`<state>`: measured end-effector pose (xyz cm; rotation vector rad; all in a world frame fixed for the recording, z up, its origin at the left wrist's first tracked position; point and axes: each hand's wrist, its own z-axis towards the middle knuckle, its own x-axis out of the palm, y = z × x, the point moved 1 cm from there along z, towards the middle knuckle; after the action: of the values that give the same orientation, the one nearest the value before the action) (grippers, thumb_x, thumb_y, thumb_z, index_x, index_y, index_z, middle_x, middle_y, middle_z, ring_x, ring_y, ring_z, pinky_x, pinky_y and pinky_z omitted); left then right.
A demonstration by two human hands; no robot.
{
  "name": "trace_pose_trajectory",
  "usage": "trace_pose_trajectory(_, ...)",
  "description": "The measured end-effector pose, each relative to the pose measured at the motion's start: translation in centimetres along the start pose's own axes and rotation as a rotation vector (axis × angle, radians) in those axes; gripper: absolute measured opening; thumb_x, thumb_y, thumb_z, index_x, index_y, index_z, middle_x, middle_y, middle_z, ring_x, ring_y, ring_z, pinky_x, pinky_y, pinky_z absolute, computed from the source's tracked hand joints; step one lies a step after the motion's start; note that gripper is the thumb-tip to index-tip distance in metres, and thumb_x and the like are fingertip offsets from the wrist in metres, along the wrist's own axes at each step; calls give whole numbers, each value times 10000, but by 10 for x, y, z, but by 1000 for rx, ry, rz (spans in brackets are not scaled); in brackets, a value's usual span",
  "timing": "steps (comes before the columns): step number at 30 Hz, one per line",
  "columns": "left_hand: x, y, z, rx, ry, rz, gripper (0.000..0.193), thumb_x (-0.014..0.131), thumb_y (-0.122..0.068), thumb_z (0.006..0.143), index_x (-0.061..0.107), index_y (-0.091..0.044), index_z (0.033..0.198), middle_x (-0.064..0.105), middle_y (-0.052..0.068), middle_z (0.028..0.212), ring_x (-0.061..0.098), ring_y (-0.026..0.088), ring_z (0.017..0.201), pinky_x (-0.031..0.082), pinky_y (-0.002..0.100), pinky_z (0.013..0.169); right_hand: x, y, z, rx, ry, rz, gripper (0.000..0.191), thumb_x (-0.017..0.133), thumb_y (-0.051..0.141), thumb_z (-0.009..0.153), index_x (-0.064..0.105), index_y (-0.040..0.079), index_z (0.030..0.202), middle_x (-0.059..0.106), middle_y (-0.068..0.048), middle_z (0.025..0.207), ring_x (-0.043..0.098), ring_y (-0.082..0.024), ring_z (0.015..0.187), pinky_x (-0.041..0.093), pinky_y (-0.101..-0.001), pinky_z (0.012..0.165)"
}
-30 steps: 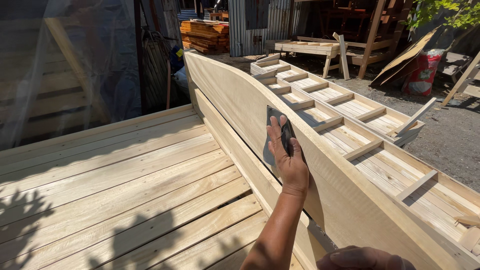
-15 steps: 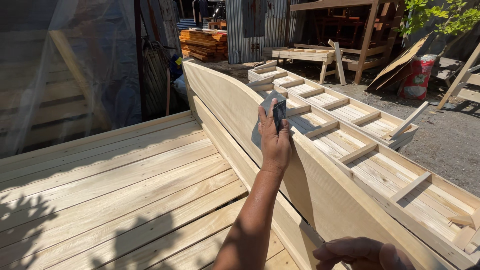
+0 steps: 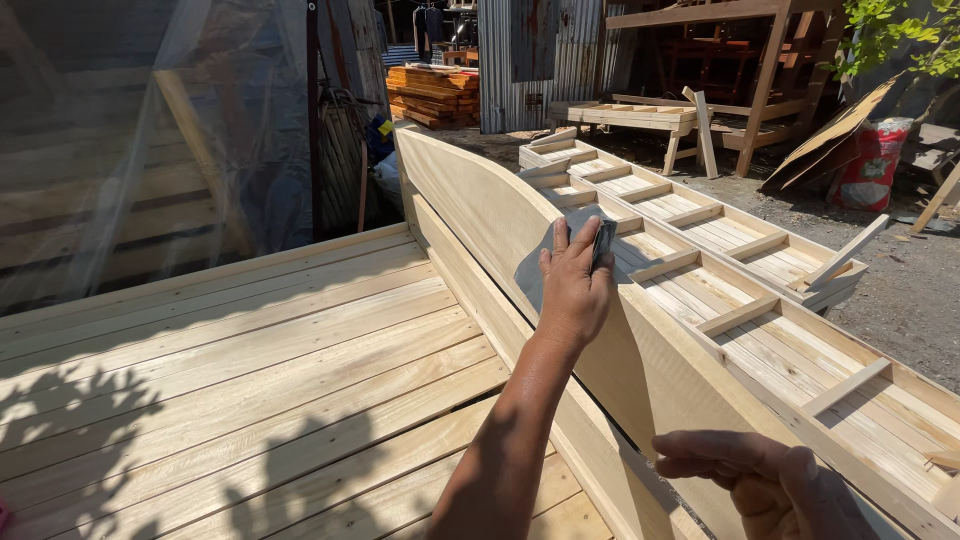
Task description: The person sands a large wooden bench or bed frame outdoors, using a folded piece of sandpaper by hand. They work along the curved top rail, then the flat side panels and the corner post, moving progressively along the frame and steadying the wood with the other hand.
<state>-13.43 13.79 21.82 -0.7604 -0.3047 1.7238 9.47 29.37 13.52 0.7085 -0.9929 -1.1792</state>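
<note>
Left hand (image 3: 574,290) slid farther up curved board (image 3: 480,200), sandpaper (image 3: 603,240) underneath

outdoor carpentry yard, stacked lumber (image 3: 437,95), unfinished slatted frames (image 3: 720,270)

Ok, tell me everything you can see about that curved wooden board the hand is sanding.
The curved wooden board is pale, bare timber standing on edge, its top edge arching from the far end toward the camera. It rises along the side of a slatted wooden platform, half in shade. The left hand presses a grey sheet of sandpaper folded over its top edge; the right hand rests at its near end.
</note>
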Motion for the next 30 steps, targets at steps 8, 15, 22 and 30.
trace_pose_trajectory(8, 6, -28, -52, 187, 197, -7, 423, 568, -195, 989, 598, -134, 1407, 476, 93, 1647, 201, 389, 1618, 85, 642, 1260, 24, 56, 12, -214, -238, -688, 664, 277, 495, 1080, 701, -5, 1182, 674, -232, 1374, 550, -330, 1433, 312, -516, 1238)
trace_pose_trajectory(15, -2, -10, -2, -3, 13, 17, 394, 512, -177, 1032, 592, -118, 1414, 470, 90, 1620, 172, 389, 1608, 58, 633, 1249, 36, 61, 11, -218, -288, -694, 558, 359, 400, 1061, 646, -18, 1292, 589, -180, 1486, 455, -292, 1497, 296, -460, 1210)
trace_pose_trajectory(22, 13, -37, -75, 190, 205, -43, 394, 551, -192, 1012, 637, -147, 1393, 501, 46, 1605, 221, 362, 1606, 60, 625, 1272, 47, 83, 41, 61, -310, -772, 595, 345, 468, 1020, 564, 102, 1435, 610, -129, 1461, 533, -246, 1383, 342, -369, 1133)
trace_pose_trajectory(30, -6, -36, -23, 49, 60, 23, 350, 506, -205, 1032, 662, -81, 1320, 520, 103, 1562, 200, 387, 1594, 67, 640, 1250, 38, 88, 52, 161, -511, -402, 665, 360, 458, 991, 448, 32, 1493, 497, -191, 1534, 521, -356, 1399, 340, -468, 1142)
